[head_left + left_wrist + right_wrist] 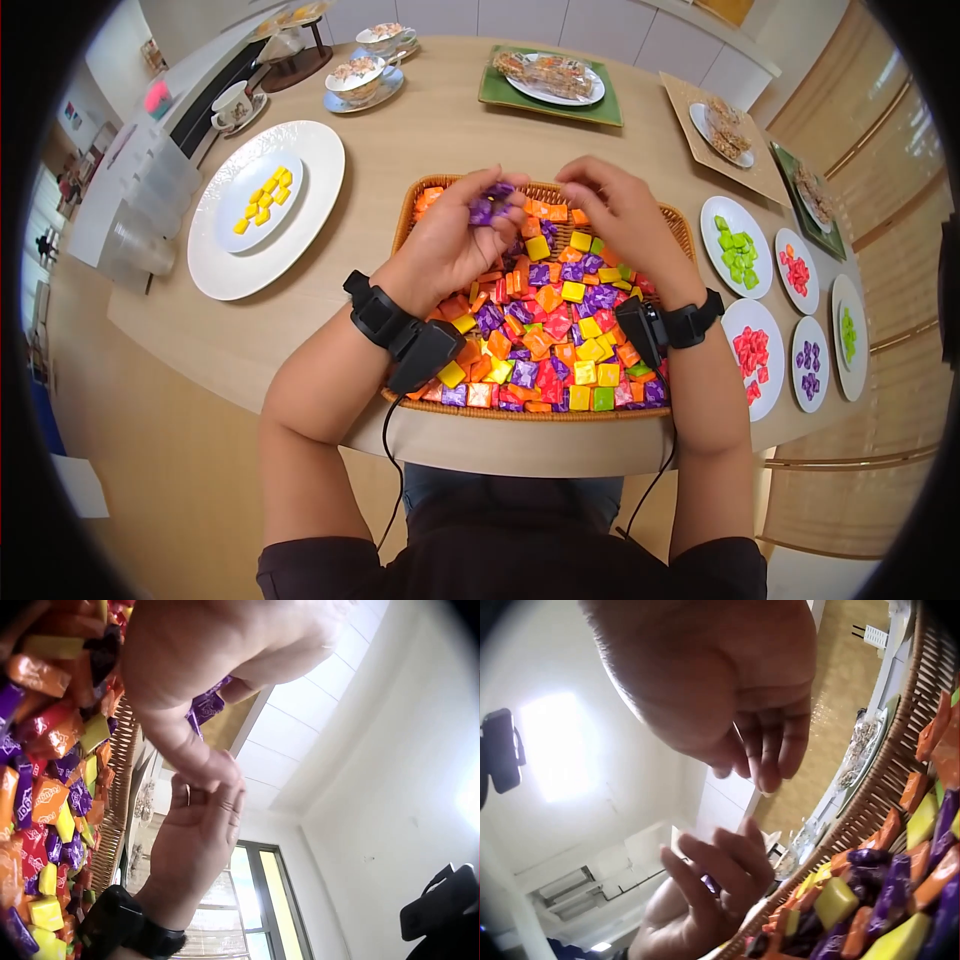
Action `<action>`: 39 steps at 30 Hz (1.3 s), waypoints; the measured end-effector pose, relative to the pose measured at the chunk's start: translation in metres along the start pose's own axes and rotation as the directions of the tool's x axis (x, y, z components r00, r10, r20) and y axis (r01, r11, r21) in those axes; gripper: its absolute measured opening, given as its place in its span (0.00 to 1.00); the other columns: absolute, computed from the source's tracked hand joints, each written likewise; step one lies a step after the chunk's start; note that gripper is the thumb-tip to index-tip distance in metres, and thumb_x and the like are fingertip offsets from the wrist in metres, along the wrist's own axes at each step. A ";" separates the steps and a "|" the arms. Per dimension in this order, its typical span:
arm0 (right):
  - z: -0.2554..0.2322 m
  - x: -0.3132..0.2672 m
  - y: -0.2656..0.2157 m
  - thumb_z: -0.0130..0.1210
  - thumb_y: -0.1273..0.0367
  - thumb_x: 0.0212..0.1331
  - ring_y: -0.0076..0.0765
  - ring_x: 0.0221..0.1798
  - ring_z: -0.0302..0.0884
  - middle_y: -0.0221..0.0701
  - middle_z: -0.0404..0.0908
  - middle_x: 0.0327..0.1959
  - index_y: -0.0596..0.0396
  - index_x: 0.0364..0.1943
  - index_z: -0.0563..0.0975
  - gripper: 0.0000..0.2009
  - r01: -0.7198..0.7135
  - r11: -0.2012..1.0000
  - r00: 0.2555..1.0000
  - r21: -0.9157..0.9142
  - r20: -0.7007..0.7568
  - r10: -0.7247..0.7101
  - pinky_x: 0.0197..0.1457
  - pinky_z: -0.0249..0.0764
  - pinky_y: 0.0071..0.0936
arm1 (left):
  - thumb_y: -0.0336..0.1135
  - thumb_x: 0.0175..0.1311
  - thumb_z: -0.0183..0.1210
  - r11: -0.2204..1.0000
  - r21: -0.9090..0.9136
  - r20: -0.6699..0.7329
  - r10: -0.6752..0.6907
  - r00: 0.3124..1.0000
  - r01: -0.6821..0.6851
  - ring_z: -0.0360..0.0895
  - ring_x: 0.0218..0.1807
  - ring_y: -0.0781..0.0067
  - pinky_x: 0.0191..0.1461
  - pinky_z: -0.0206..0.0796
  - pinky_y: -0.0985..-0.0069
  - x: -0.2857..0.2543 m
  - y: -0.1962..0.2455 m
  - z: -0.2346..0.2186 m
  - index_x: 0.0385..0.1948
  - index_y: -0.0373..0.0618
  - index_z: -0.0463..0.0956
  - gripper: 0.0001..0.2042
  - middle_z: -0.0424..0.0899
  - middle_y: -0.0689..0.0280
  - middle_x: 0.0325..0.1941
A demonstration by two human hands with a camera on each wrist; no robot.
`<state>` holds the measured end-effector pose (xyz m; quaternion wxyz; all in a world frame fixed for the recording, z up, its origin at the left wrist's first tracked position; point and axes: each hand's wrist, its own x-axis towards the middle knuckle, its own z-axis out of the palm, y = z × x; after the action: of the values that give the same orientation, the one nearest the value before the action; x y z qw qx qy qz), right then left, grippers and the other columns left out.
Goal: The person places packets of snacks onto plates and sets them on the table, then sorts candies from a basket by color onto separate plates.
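My left hand [440, 232] is raised over the back left of a wicker basket [684, 225], palm up. Its fingers curl round several purple-wrapped candies [488, 206], which also show as a purple bit of wrapper between the fingers in the right wrist view. Just right of it hovers my right hand [628, 218], fingers loosely bent and pointing toward the left hand, with nothing visible in them. Below both hands the basket holds a heap of wrapped candies [555, 325] in orange, yellow, purple, red and green.
Right of the basket stand plates of sorted candies: green [738, 256], red [752, 352], purple [809, 370]. A large white plate [318, 160] at left bears yellow candies [264, 200]. Behind are teacups [356, 82] and a green tray [610, 112] with wrapped snacks.
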<state>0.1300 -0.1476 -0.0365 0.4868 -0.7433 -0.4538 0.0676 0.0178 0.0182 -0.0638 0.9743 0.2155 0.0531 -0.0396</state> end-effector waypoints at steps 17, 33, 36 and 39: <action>0.005 -0.005 0.035 0.55 0.74 0.42 0.46 0.37 0.70 0.39 0.72 0.29 0.59 0.27 0.69 0.08 0.151 0.902 0.937 -0.405 0.349 0.001 0.38 0.66 0.36 | 0.33 0.62 0.46 0.979 -0.087 -0.115 0.175 0.978 -0.185 0.69 0.29 0.77 0.26 0.66 0.88 0.002 0.003 -0.007 0.33 0.36 0.66 0.08 0.71 0.62 0.28; 0.007 0.003 0.013 0.51 0.71 0.51 0.41 0.29 0.74 0.36 0.77 0.26 0.60 0.29 0.75 0.06 0.188 0.835 0.982 -0.518 0.118 -0.148 0.33 0.70 0.32 | 0.33 0.62 0.45 0.995 0.025 -0.102 0.095 0.990 -0.093 0.75 0.40 0.62 0.42 0.74 0.77 0.000 0.000 -0.003 0.37 0.30 0.66 0.11 0.73 0.51 0.36; 0.004 0.000 -0.016 0.52 0.70 0.53 0.31 0.34 0.77 0.35 0.79 0.30 0.60 0.33 0.76 0.08 0.072 0.997 0.997 -0.009 -0.029 -0.072 0.34 0.72 0.28 | 0.34 0.64 0.43 0.996 0.041 -0.185 0.082 0.979 -0.076 0.74 0.45 0.55 0.50 0.72 0.72 0.000 -0.007 0.006 0.39 0.29 0.65 0.13 0.72 0.47 0.40; 0.002 -0.003 -0.024 0.51 0.71 0.55 0.27 0.34 0.76 0.36 0.78 0.34 0.61 0.40 0.73 0.10 -0.012 0.938 1.000 0.348 0.011 0.009 0.35 0.71 0.24 | 0.35 0.64 0.44 1.000 0.020 -0.096 -0.007 0.995 0.009 0.75 0.42 0.60 0.43 0.75 0.77 -0.003 -0.006 0.011 0.42 0.30 0.63 0.14 0.70 0.49 0.43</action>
<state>0.1128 -0.1461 -0.0201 0.6079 -0.6478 -0.4330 0.1529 0.0156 0.0087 -0.0562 0.9681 0.2270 0.1002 -0.0338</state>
